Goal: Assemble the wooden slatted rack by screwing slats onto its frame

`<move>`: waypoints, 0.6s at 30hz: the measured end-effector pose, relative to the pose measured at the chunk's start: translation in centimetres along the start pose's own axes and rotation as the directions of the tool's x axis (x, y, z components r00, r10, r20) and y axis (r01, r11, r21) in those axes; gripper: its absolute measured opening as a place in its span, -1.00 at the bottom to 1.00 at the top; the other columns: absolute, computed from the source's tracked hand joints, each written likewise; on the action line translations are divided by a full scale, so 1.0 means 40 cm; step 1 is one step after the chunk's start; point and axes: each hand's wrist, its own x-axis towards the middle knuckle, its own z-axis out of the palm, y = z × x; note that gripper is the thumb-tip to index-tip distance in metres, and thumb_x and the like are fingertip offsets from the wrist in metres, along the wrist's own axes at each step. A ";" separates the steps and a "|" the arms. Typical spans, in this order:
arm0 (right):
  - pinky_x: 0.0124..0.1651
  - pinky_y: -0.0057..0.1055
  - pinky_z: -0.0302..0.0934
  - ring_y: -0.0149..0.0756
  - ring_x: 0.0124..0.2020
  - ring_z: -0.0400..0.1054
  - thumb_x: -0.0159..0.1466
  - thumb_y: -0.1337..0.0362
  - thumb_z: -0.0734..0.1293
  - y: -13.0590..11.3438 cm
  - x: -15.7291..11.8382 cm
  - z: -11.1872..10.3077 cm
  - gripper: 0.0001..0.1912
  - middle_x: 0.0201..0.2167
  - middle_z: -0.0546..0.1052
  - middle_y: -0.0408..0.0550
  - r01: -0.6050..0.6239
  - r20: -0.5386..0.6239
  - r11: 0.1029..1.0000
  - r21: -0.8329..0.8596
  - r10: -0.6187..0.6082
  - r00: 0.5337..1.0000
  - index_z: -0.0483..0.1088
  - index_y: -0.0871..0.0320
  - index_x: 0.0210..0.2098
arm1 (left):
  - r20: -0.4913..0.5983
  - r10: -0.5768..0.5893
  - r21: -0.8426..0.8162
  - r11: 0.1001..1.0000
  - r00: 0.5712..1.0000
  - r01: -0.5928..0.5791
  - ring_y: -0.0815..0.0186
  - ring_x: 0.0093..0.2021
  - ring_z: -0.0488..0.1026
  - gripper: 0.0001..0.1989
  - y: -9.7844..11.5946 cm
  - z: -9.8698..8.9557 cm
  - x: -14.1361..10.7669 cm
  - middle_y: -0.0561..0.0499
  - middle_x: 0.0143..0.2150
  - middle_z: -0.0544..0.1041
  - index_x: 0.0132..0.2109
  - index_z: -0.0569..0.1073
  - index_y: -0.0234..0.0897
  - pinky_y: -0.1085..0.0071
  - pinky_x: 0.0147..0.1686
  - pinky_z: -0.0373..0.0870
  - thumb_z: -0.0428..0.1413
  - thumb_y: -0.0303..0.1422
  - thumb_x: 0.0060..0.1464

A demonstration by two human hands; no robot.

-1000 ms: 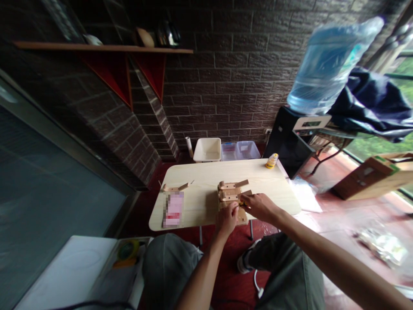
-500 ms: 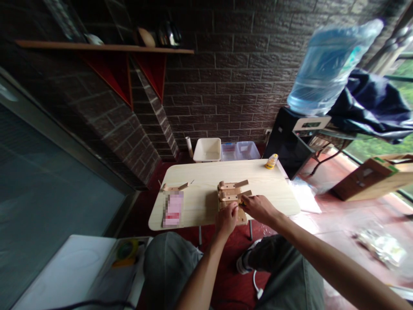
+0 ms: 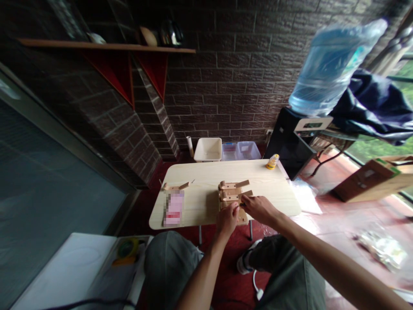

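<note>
A wooden assembly [image 3: 229,197] of a flat block with slanted wooden pieces on top lies near the front edge of the table [image 3: 203,176]. Over its near right part, my left hand [image 3: 228,217] is closed, its fingertips pinched at the wood; what they grip is hidden. Close beside it, my right hand [image 3: 258,207] is closed around a small dark object, mostly covered by the fingers and too small to name. The two hands nearly touch. Off to the left rests another slanted wooden piece [image 3: 177,187], with a thin metal shaft near its right end.
A pink printed sheet [image 3: 174,209], partly pixelated, lies at the table's left. On the far right corner stands a yellow-and-clear bottle [image 3: 272,161]. Behind the table are a cream bin [image 3: 208,149] and clear plastic boxes [image 3: 248,150]. A water dispenser [image 3: 287,142] stands back right.
The camera view has shifted slightly. Both hands stay at the wooden assembly; a bit of yellow at the right fingertips earlier is now barely visible.
</note>
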 end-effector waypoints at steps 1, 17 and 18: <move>-0.31 -0.40 0.18 -0.18 -0.23 0.52 0.44 0.21 0.15 -0.001 0.000 -0.001 -0.77 -0.17 0.60 0.05 -0.005 0.001 1.000 -0.003 0.005 1.000 0.31 0.16 0.00 | -0.007 -0.001 0.004 1.000 1.000 0.001 0.28 -0.23 0.59 -0.66 0.002 -0.001 -0.001 -0.03 -0.27 0.65 0.12 0.50 -0.14 0.38 -0.15 0.44 -0.02 -0.20 0.32; -0.31 -0.41 0.18 -0.20 -0.22 0.52 0.44 0.24 0.15 0.010 0.006 -0.003 -0.78 -0.13 0.59 0.05 0.023 0.016 1.000 -0.005 -0.023 1.000 0.28 0.14 0.02 | -0.026 -0.018 0.041 0.999 1.000 0.019 0.26 -0.16 0.59 -0.65 0.008 -0.001 -0.004 -0.07 -0.14 0.66 0.13 0.50 -0.14 0.37 -0.10 0.43 -0.02 -0.19 0.34; -0.31 -0.41 0.19 -0.20 -0.22 0.52 0.44 0.23 0.14 0.008 0.007 -0.005 -0.78 -0.15 0.59 0.05 0.019 0.021 1.000 -0.006 -0.018 1.000 0.28 0.15 0.02 | -0.028 -0.020 0.043 0.999 0.999 0.021 0.26 -0.17 0.59 -0.66 0.008 0.000 -0.003 -0.07 -0.14 0.66 0.13 0.50 -0.14 0.37 -0.12 0.43 -0.02 -0.20 0.33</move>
